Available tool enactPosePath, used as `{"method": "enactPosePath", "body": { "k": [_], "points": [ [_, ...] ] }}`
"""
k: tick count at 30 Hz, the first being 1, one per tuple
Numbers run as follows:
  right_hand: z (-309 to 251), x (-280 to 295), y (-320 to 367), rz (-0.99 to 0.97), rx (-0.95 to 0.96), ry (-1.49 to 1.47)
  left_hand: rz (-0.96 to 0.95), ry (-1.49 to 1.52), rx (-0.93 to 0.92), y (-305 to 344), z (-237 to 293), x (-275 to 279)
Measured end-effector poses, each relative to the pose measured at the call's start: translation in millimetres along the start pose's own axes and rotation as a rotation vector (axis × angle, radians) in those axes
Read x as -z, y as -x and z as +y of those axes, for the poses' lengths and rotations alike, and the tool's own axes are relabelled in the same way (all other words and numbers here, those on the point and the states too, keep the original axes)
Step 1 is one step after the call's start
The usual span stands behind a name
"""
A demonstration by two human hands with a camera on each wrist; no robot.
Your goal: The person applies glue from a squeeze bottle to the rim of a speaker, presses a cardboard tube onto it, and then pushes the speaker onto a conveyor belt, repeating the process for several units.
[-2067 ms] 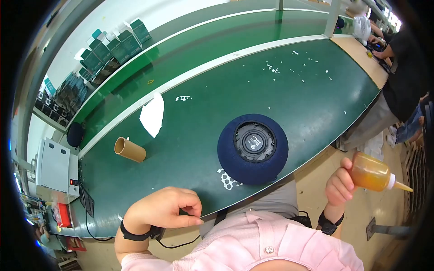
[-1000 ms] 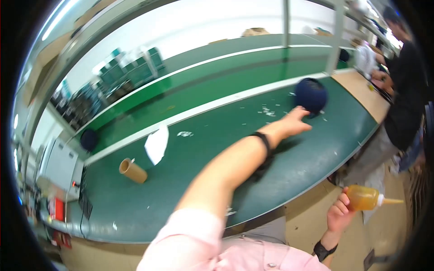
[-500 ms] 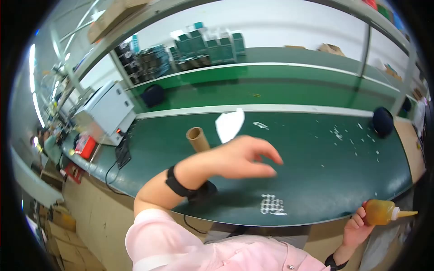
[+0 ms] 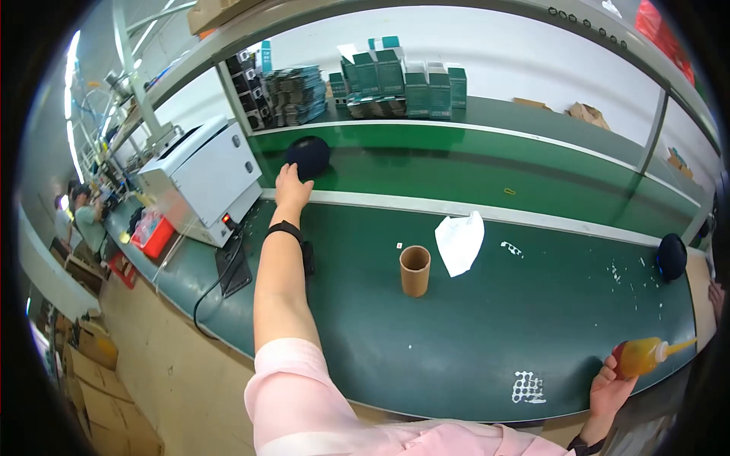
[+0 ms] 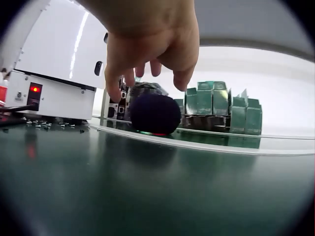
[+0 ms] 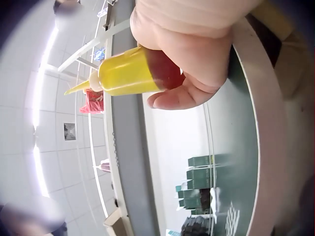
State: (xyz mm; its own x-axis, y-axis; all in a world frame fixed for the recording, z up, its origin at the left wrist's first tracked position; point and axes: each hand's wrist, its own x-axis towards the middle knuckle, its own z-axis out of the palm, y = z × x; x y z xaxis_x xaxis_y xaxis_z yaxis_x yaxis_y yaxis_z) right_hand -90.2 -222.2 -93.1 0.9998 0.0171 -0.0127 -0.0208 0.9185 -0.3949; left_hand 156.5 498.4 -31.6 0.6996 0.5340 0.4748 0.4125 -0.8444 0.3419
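Observation:
My left hand [image 4: 293, 190] reaches to a dark blue round speaker [image 4: 308, 157] on the green strip behind the white rail. In the left wrist view its spread fingers hang above and in front of the speaker [image 5: 155, 114]; whether they touch it I cannot tell. The right hand [image 4: 613, 389] grips the base of a squeeze bottle [image 4: 640, 357] of yellow liquid, its nozzle pointing right. Seen from the right wrist, curled fingers [image 6: 179, 96] wrap the red-looking end of the bottle [image 6: 125, 72]. Another dark blue speaker [image 4: 671, 258] stands at the table's far right.
A cardboard tube [image 4: 415, 272] stands upright mid-table beside a white sheet [image 4: 460, 242]. White scraps [image 4: 528, 387] lie near the front edge. A white machine [image 4: 204, 179] with a cable occupies the left. Green boxes [image 4: 378, 74] line the back shelf.
The speaker first before me went to the far right, where my left hand released it. That hand has since swung left to the other speaker. My right hand still holds the bottle; the view turned left.

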Motion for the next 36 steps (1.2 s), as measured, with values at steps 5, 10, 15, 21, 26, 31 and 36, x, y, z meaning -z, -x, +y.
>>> {"method": "enactPosePath", "body": {
  "k": [5, 10, 15, 21, 26, 31, 36],
  "points": [
    [-5.8, 10.8, 3.8, -0.068, 0.005, -0.036, -0.075, -0.108, 0.034, -32.0, 13.7, -22.4],
    [-5.0, 11.1, 4.1, -0.051, 0.039, -0.066, -0.09, -0.12, 0.043, -51.2, 25.5, -45.1],
    [-5.6, 12.4, 3.2, -0.044, 0.03, 0.005, -0.065, -0.212, 0.015, -50.5, 43.7, -34.4],
    [-1.6, 5.3, 5.0, 0.017, 0.06, 0.013, 0.01, -0.174, -0.05, -56.8, 37.7, -55.4],
    [0.1, 5.6, 5.4, 0.06, 0.096, 0.014, 0.097, -0.177, -0.151, -52.6, 39.5, -53.5],
    [0.6, 4.3, 2.7, 0.021, 0.078, 0.041, 0.175, -0.091, -0.288, -30.9, 46.0, -35.7],
    [0.0, 0.0, 0.7, 0.097, 0.06, 0.029, 0.236, 0.07, -0.445, 0.4, 77.6, 21.3]
  ]
}}
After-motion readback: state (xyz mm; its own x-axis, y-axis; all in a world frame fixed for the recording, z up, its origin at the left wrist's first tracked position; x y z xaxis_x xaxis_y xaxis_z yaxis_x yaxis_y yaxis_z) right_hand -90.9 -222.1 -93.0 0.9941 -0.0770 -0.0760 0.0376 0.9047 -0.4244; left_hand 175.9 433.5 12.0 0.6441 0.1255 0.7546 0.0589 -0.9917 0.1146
